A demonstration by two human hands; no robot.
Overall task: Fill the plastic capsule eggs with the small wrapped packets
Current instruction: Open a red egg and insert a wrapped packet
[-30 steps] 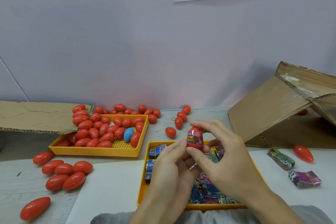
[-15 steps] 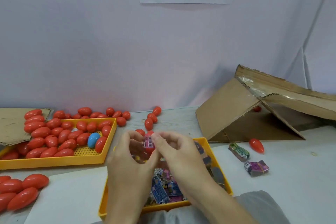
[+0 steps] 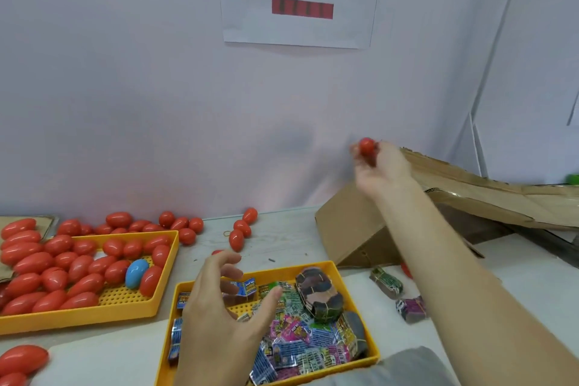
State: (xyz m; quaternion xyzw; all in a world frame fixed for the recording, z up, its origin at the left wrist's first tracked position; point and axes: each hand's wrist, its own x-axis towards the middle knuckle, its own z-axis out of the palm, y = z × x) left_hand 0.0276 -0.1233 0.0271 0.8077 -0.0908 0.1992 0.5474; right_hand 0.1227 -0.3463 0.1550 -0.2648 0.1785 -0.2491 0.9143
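Red capsule egg (image 3: 367, 147) gripped by right hand (image 3: 380, 166), raised far right over cardboard box (image 3: 360, 229). Left hand (image 3: 219, 316) released, fingers spread above packet tray (image 3: 357, 298). Egg judged light, rigid, slippery; best held around middle.

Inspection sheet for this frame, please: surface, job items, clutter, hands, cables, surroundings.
Surface: pale table.
Job's things: red egg held aloft; packet tray with loose wrapped packets; egg tray piled with red eggs, one blue egg.
Clutter: loose red eggs; two packet bundles beside the tray; cardboard box.
Hands: right hand grips the egg; left hand spread above the packets, holding nothing.
Cables: nothing seen.
Surroundings: wall sign.
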